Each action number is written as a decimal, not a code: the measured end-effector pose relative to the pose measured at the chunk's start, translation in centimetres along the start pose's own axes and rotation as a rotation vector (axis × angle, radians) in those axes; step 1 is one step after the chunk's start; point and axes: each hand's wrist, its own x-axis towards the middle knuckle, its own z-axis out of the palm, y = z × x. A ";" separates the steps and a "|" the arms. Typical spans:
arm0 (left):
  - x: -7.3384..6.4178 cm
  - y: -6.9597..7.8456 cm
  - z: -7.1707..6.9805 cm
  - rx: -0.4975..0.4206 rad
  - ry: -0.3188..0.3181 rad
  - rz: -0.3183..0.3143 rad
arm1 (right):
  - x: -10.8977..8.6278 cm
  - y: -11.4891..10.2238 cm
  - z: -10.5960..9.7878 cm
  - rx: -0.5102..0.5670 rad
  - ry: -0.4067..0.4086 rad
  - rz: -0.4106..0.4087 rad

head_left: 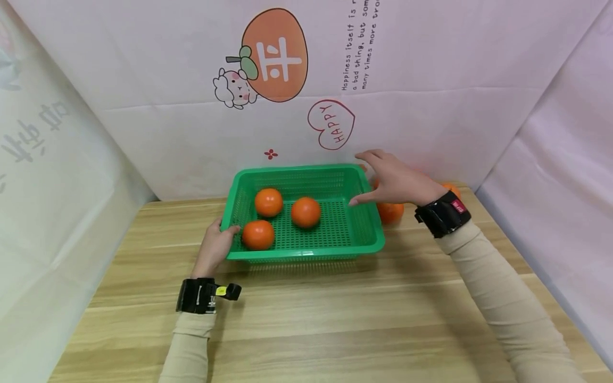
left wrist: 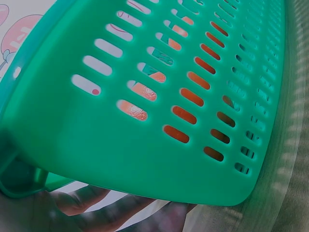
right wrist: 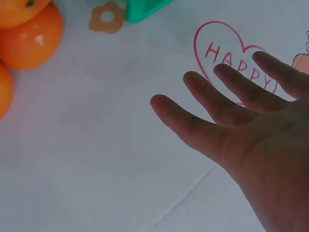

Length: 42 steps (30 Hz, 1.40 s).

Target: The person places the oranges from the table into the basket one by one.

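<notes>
A green plastic basket (head_left: pixel 306 254) with slotted walls stands on the table against the back sheet. Inside it lie three oranges (head_left: pixel 305 213), two on the left and one near the middle. My left hand (head_left: pixel 215 246) grips the basket's left rim, thumb over the edge; in the left wrist view its fingers (left wrist: pixel 116 210) show below the slotted basket wall (left wrist: pixel 96 145). Over the right rim hovers my right hand (head_left: pixel 399 178), thumb and fingers apart and nothing between them. The right wrist view shows its fingers (right wrist: pixel 193 128) extended and spread.
More oranges (head_left: pixel 390 211) lie to the right of the basket, partly hidden by my right hand; another orange (head_left: pixel 452 190) sits behind the wrist. A printed white sheet (head_left: pixel 158 106) rises behind the wooden table (head_left: pixel 306 319), with white sheets on both sides.
</notes>
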 end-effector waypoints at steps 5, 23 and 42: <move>0.0 0.2 0.1 0.000 0.004 0.001 | -1.0 1.2 -0.9 0.009 0.032 0.032; -0.2 0.1 0.0 -0.008 0.000 -0.012 | -4.0 6.6 -2.3 0.077 0.113 0.118; 0.2 -0.2 -0.2 -0.006 0.005 -0.001 | -4.5 14.7 -0.5 0.120 0.128 0.304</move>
